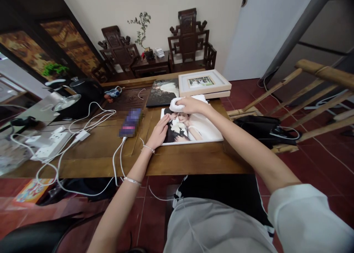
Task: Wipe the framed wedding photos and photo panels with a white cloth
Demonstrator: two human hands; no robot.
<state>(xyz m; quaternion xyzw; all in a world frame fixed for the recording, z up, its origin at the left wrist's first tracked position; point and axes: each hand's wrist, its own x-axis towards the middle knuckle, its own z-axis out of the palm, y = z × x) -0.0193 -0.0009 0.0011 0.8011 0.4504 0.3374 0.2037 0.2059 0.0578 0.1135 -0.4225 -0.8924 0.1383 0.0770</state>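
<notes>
A wedding photo album [204,129] lies flat near the front edge of the wooden table, its cover showing a couple and a white bouquet. My left hand [160,131] rests on the album's left edge with its fingers stretched out flat. Bunched under my right hand [190,106] is a white cloth [177,104], pressed on the upper part of the cover. The fingers of that hand are closed round the cloth. Behind the album sits a darker photo album [163,92], partly overlapped by a pale wooden picture frame [204,81] lying on another frame.
Left of the album, a phone [129,124] is plugged into a white cable. Farther left are a white power strip [54,144], tangled cables and a black kettle [85,90]. A bamboo chair [318,98] with a black bag [257,129] stands at the right.
</notes>
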